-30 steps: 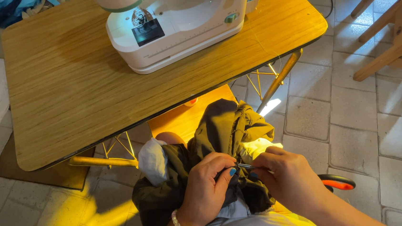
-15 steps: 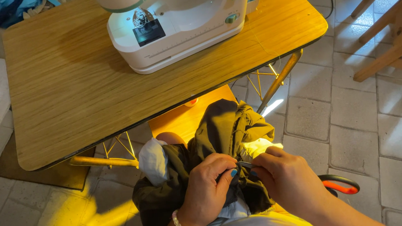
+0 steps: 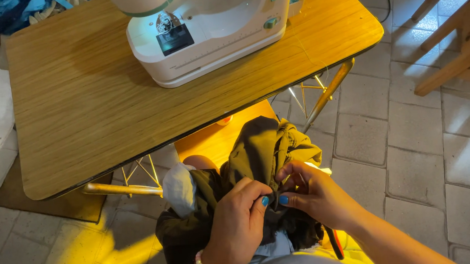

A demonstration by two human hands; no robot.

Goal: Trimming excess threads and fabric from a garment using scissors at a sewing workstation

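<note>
Dark olive garment (image 3: 259, 158) sits bunched below the worktop (image 3: 76, 105) edge; left hand (image 3: 237, 229) and right hand (image 3: 312, 193) both pinch its fabric.

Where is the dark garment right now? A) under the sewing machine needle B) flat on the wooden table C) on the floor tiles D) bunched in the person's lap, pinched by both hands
D: the dark garment lies bunched below the table edge, with the left hand and right hand pinching it together, away from the sewing machine.
</note>
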